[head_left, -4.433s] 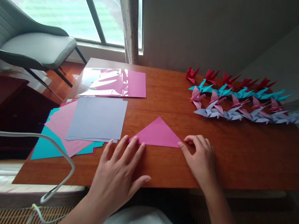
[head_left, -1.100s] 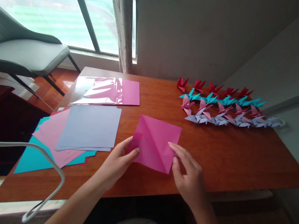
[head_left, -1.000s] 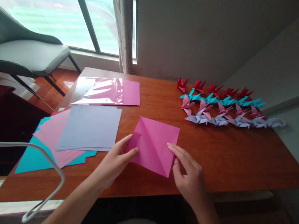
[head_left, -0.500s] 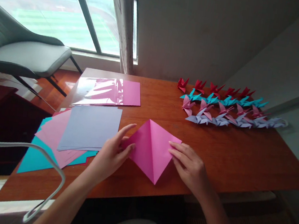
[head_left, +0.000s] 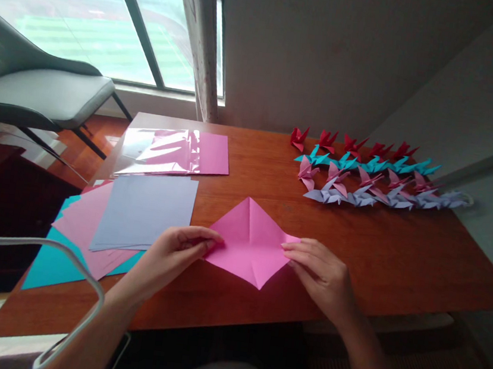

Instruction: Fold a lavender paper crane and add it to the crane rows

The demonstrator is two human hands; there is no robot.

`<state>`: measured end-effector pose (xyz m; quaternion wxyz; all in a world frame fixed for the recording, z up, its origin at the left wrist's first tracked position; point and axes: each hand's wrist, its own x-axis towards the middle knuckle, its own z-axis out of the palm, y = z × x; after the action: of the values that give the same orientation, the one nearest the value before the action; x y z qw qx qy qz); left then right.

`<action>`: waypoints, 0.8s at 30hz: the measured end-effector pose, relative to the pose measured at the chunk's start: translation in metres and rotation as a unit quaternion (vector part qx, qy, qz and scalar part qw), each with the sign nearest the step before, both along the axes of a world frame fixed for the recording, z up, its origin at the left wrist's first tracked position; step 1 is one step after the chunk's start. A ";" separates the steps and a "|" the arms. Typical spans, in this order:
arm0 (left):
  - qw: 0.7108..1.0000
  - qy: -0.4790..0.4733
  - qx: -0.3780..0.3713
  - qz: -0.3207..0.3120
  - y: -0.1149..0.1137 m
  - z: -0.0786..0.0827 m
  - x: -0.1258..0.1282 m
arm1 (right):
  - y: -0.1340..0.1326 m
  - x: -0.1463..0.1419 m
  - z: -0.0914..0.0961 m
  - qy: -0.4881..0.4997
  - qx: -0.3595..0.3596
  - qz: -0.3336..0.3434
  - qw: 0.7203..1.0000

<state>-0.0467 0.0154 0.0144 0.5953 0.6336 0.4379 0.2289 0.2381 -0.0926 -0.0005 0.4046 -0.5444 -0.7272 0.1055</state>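
Note:
A square sheet of pink origami paper point(head_left: 250, 245), turned like a diamond, is held between my two hands over the front of the table. A crease runs down from its far corner, and its surface bends between the hands. My left hand point(head_left: 187, 246) pinches the left corner between thumb and fingers. At the right corner, my right hand point(head_left: 317, 271) grips the paper, its fingers on top and the thumb mostly hidden. To the left of my left hand lies a stack of grey-blue paper sheets point(head_left: 148, 211).
Pink sheets point(head_left: 79, 212) and turquoise sheets point(head_left: 50, 268) fan out at left. A clear packet point(head_left: 161, 150) with pink paper lies behind. Rows of red, turquoise, pink and pale folded cranes point(head_left: 375, 164) stand at the back right. A white cable point(head_left: 83, 269) crosses the lower left.
My left fingers have closed onto the left corner; before, the index finger was raised. The paper has changed its bend, and its near corner has lifted slightly.

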 end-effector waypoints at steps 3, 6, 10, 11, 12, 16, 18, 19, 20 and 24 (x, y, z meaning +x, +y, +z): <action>1.000 0.011 0.006 0.011 -0.001 0.004 0.002 | -0.001 -0.004 0.002 0.034 -0.027 -0.021 0.999; 0.999 0.032 0.017 0.012 -0.003 0.008 0.002 | -0.002 -0.007 0.002 0.075 -0.043 -0.047 0.995; 0.999 -0.004 0.015 -0.046 -0.005 0.012 -0.002 | -0.003 -0.009 -0.003 0.150 -0.066 -0.082 0.983; 0.998 -0.023 0.011 -0.062 -0.006 0.011 -0.003 | -0.003 -0.010 -0.005 0.167 -0.073 -0.086 0.980; 0.997 -0.037 0.012 -0.073 -0.006 0.010 -0.003 | -0.003 -0.010 -0.007 0.183 -0.080 -0.089 0.976; 0.994 -0.013 0.078 -0.071 -0.008 0.003 -0.001 | -0.004 -0.010 -0.013 0.239 -0.109 -0.092 0.960; 0.992 0.004 0.105 -0.064 -0.008 -0.001 0.001 | -0.005 -0.009 -0.014 0.245 -0.115 -0.094 0.958; 0.992 0.006 0.112 -0.056 -0.007 -0.002 0.002 | -0.006 -0.008 -0.014 0.242 -0.114 -0.097 0.959; 0.992 0.006 0.115 -0.049 -0.007 -0.003 0.003 | -0.007 -0.007 -0.015 0.235 -0.111 -0.102 0.960; 0.992 0.004 0.119 -0.030 -0.007 -0.007 0.006 | -0.010 -0.005 -0.018 0.208 -0.088 -0.122 0.966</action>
<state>-0.0411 0.0082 0.0076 0.5206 0.7135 0.3911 0.2587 0.2336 -0.1021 -0.0186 0.5075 -0.6286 -0.5426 0.2301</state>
